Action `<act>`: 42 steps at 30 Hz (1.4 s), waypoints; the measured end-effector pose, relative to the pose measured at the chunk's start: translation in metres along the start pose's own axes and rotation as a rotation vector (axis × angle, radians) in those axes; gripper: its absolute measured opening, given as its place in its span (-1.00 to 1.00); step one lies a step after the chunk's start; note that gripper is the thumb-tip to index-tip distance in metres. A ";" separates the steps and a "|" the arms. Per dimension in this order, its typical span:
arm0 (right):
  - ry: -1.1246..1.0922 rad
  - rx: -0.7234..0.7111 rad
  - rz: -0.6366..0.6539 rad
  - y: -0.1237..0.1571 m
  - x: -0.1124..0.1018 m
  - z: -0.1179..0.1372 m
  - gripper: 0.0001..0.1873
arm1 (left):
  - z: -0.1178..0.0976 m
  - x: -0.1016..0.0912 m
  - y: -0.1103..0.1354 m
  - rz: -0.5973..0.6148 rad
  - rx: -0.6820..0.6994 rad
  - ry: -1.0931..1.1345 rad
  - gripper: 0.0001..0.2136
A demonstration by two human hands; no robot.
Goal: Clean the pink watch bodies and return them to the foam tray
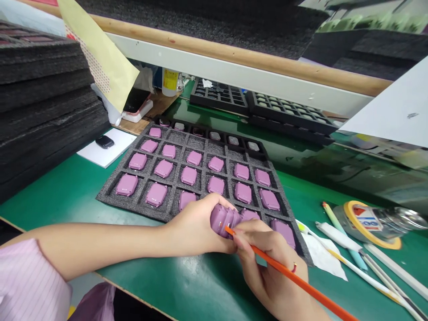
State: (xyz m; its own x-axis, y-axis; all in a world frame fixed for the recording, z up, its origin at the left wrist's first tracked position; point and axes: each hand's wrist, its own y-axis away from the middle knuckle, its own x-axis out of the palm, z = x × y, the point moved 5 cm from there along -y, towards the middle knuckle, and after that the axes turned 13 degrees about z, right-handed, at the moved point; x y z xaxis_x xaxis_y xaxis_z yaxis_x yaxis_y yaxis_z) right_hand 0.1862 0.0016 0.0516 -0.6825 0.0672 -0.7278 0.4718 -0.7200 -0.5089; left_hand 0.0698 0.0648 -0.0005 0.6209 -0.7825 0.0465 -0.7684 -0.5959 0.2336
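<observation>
around purple cases (221, 217), curved left fingers (214, 199)

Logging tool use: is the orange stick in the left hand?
No, the right hand holds the orange stick; the left hand holds stacked purple cases.

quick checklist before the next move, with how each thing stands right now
1. Left hand gripping the purple cases in a row: ok
2. Right hand holding the orange stick: ok
3. Stick tip touching a case: cannot tell, though it overlaps them in view
4. Foam tray resting on the table: ok
5. Black watch-like piece on the white pad, apart from both hands: ok
</observation>
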 end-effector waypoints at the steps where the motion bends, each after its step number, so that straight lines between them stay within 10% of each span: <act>1: 0.006 -0.002 -0.011 0.000 -0.001 0.000 -0.81 | 0.001 0.000 0.000 0.000 -0.001 0.001 -0.47; 34: -0.103 0.172 0.142 -0.004 -0.006 -0.004 -0.85 | -0.007 0.001 0.002 -0.007 0.038 -0.032 -0.49; 42: -0.139 0.495 -0.474 0.042 -0.105 -0.029 -0.67 | -0.014 -0.003 0.007 -0.013 -0.033 -0.059 -0.41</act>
State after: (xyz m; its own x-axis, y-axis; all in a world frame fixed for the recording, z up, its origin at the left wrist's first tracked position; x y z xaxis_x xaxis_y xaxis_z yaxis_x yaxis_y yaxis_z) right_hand 0.2943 -0.0156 0.0928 -0.8327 0.3867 -0.3963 -0.1819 -0.8670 -0.4639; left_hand 0.0651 0.0656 0.0149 0.6202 -0.7843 -0.0136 -0.7540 -0.6009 0.2654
